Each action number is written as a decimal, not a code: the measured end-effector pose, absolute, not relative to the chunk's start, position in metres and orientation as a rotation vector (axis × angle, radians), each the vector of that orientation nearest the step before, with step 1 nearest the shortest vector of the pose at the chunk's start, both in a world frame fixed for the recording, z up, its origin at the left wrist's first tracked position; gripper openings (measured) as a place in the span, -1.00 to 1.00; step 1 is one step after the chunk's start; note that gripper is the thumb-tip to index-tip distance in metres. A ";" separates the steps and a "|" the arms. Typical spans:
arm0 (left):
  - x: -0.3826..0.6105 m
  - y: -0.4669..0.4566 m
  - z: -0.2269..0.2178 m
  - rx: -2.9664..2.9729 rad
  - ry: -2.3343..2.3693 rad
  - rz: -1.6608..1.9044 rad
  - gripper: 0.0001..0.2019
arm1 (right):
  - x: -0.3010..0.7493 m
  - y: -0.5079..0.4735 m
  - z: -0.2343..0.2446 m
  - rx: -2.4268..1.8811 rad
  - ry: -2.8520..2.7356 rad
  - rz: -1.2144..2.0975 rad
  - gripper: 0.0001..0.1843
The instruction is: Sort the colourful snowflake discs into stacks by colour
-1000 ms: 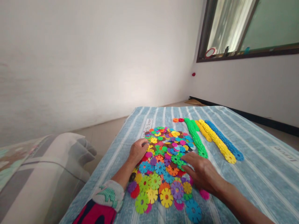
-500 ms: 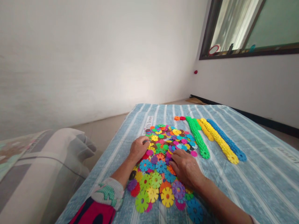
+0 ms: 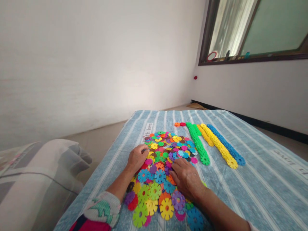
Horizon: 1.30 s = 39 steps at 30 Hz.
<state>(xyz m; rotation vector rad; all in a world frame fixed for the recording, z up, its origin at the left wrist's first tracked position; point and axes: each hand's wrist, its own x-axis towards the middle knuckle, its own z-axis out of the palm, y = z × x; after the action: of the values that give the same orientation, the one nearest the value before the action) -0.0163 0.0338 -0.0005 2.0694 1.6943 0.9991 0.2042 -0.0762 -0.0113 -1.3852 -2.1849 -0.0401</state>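
Note:
A heap of colourful notched plastic discs (image 3: 155,191) lies spread over the striped cloth. My left hand (image 3: 137,157) rests against the heap's left side, palm down, its fingers bent loosely over the discs beside a red one. Across from it, my right hand (image 3: 186,176) lies on the right side, fingers reaching over purple and orange discs with the thumb apart. Both hands look open, and I see no disc held. Part of the fingertips is hidden. Beyond my right hand lie chains of joined discs: green (image 3: 196,141), yellow (image 3: 220,147) and blue (image 3: 227,144).
An orange disc (image 3: 177,124) and a red disc (image 3: 183,124) sit left of the green chain's far end. A shorter darker-yellow chain (image 3: 206,136) lies between green and yellow. Draped fabric (image 3: 45,173) stands at the left, beside the bed-like surface (image 3: 255,183). Walls and a window (image 3: 262,32) are behind.
The view has shifted slightly, so everything appears a little further left and lower. Both hands keep nearly the same places on the disc heap.

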 end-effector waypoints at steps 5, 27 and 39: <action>-0.017 0.034 0.000 2.085 1.682 1.006 -0.76 | 0.203 -0.077 -0.015 -1.353 -2.192 -0.050 -0.85; -0.016 0.032 -0.001 2.079 1.674 1.017 -0.76 | 0.243 -0.098 -0.025 -1.156 -2.032 0.005 -0.80; -0.017 0.034 -0.003 2.091 1.628 1.046 -0.74 | 0.254 -0.102 -0.025 -1.175 -1.887 0.321 -0.84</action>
<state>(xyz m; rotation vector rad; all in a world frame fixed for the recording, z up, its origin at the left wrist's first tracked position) -0.0166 0.0339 -0.0034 2.0913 1.6278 1.0456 0.2539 -0.1023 -0.0249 -1.1746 -1.8870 0.3211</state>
